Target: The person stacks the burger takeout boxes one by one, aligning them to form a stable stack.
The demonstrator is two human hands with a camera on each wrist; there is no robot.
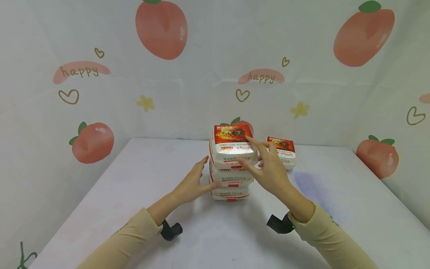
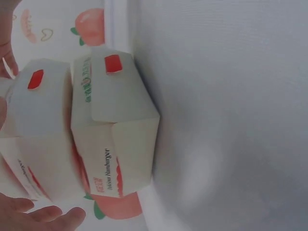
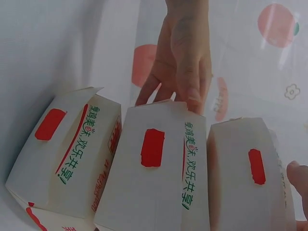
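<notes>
Three burger boxes (image 1: 232, 179) stacked on the white table (image 1: 221, 239), both hands around them.
On my feed, left hand (image 1: 189, 188) loose, unclenched, along their left side; right hand (image 1: 271, 169) also relaxed at the top box (image 1: 233, 150), contact unclear to me. A fourth box (image 1: 285, 154) stands apart, back and right.

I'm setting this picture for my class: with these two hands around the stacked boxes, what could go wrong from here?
First, the right hand overlaps the right side of the top box, so a nudge might slide it.
Second, the left hand is close beside the stack; a bump could topple it, since it stands three boxes high.
Third, the separate box appears just beyond the right hand and might get knocked, though depth is hard to judge.
</notes>
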